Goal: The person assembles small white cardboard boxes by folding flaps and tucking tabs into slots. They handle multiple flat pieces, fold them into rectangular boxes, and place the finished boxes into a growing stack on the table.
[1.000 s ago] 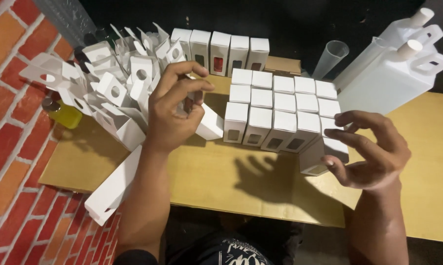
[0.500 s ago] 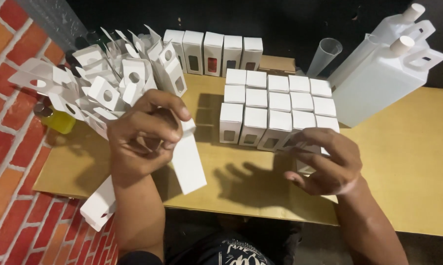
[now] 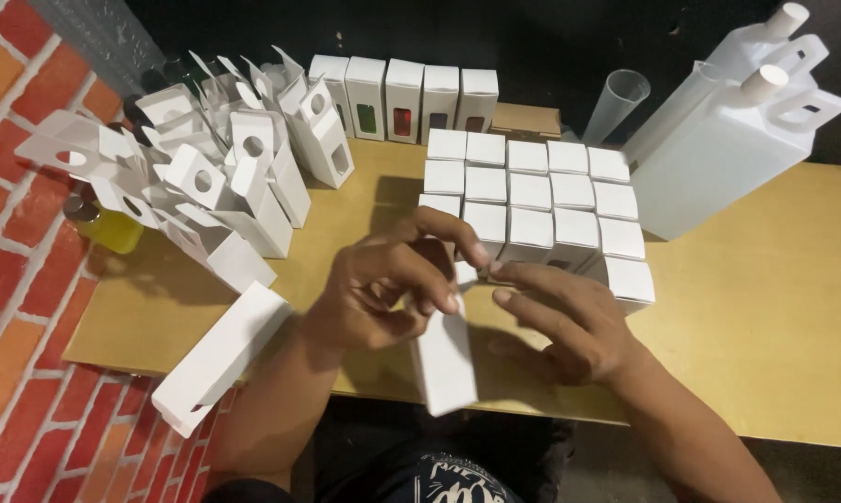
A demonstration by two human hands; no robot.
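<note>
closed white boxes in grid (image 3: 530, 190): 20 | window boxes back row (image 3: 403, 97): 5 | white jugs (image 3: 730, 154): 2 | clear cup (image 3: 616, 102): 1

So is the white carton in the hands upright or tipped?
Tipped. The white carton slants, its lower end toward the camera past the table's front edge, its upper end between the left hand and right hand.

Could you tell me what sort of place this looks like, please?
Probably a small hand-packing bench: rows of closed white cartons, a heap of open ones, and two big plastic jugs on a wooden table by a brick wall.
</note>
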